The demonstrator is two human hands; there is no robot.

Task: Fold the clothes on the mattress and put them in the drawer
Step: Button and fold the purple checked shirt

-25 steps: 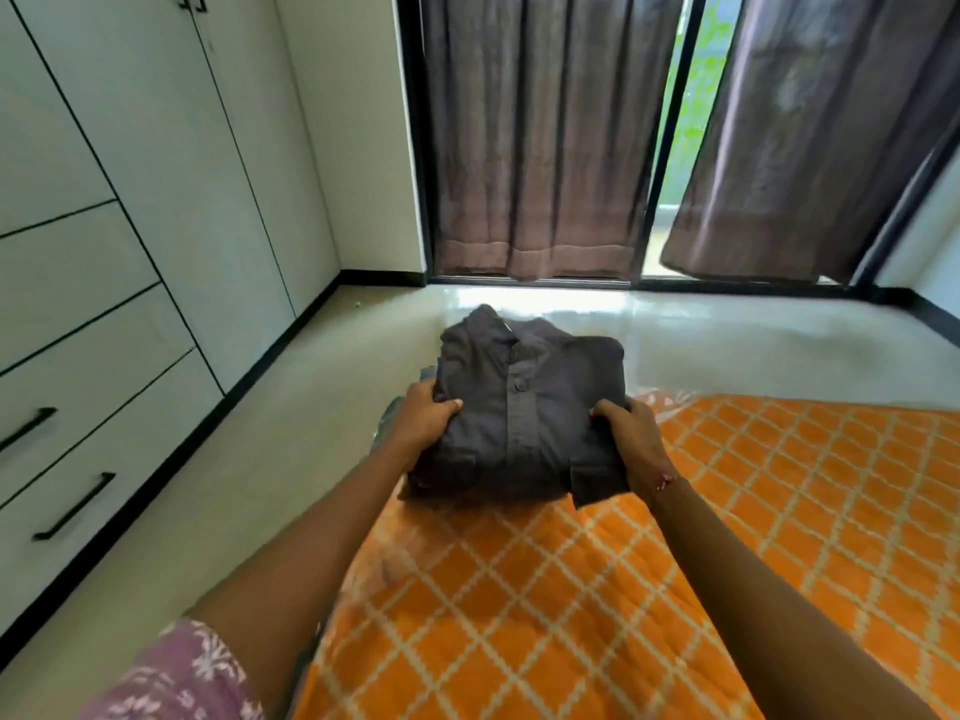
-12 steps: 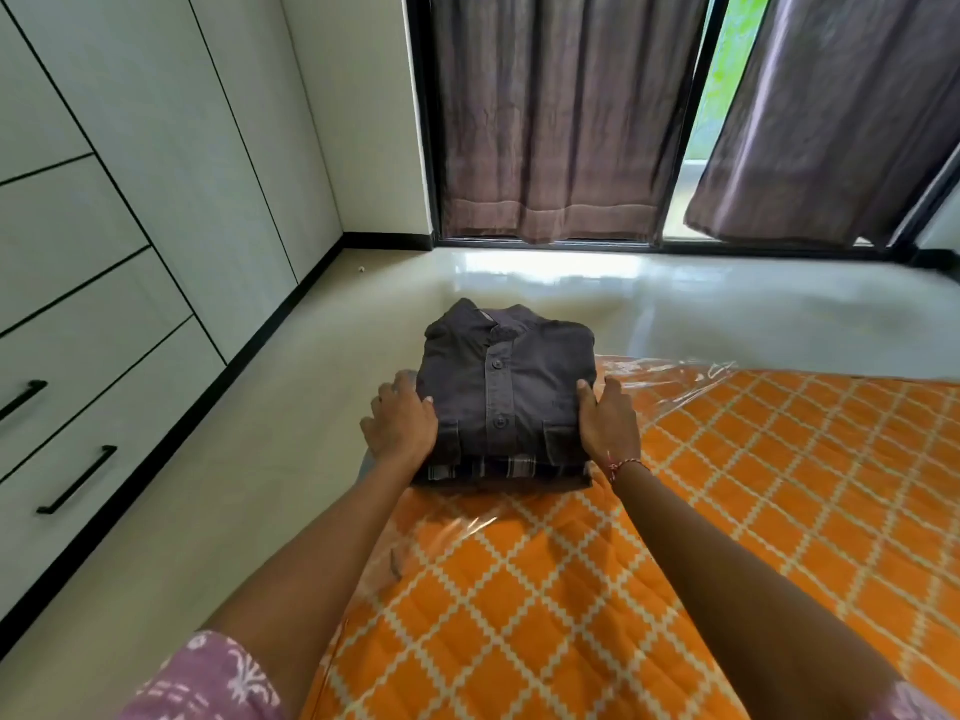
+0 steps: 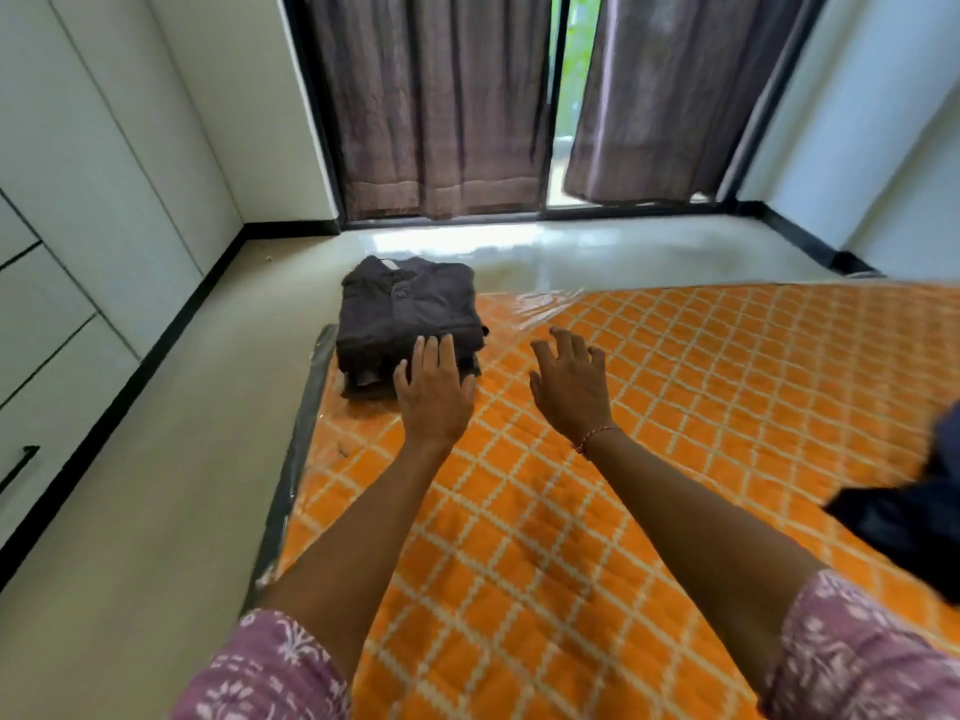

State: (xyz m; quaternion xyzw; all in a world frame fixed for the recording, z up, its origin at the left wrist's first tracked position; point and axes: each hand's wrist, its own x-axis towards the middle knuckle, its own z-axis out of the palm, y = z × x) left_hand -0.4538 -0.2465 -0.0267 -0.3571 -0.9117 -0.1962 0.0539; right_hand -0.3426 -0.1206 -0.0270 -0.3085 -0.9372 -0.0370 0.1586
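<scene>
A folded dark grey shirt (image 3: 408, 309) tops a small stack of folded clothes at the far left corner of the orange patterned mattress (image 3: 675, 407). My left hand (image 3: 434, 389) hovers at the stack's near edge, fingers straight, holding nothing. My right hand (image 3: 571, 384) is off to the right of the stack above the mattress, fingers spread and empty. A dark blue unfolded garment (image 3: 914, 511) lies at the right edge of the view. White drawers with a black handle (image 3: 21, 467) line the left wall.
Pale floor (image 3: 156, 485) runs between the mattress and the drawer unit. Brown curtains (image 3: 441, 96) cover a window at the far wall. Clear plastic wrap covers the mattress edge (image 3: 306, 423).
Both hands have let go of the folded stack, which now rests on the mattress corner. My right hand has drawn away to the right; the view has swung right, revealing the dark blue garment.
</scene>
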